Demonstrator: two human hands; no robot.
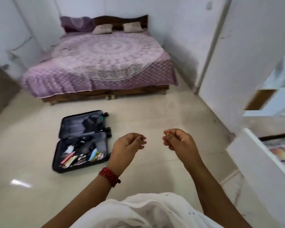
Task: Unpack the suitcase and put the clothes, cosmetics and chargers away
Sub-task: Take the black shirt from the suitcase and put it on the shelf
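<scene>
Your suitcase point(101, 143) lies open on the floor point(31, 145) at ten o'clock from your hands. Its near half holds cosmetics point(82, 157) and dark cables point(85, 140), its far half a dark garment point(89, 122). Your left hand point(127, 145) and right hand point(179, 142) hover loosely curled, holding nothing. The bed point(97, 63) stands at twelve o'clock.

Open suitcase point(82, 140) on floor point(155, 116) before bed point(99, 63), left of both hands
</scene>
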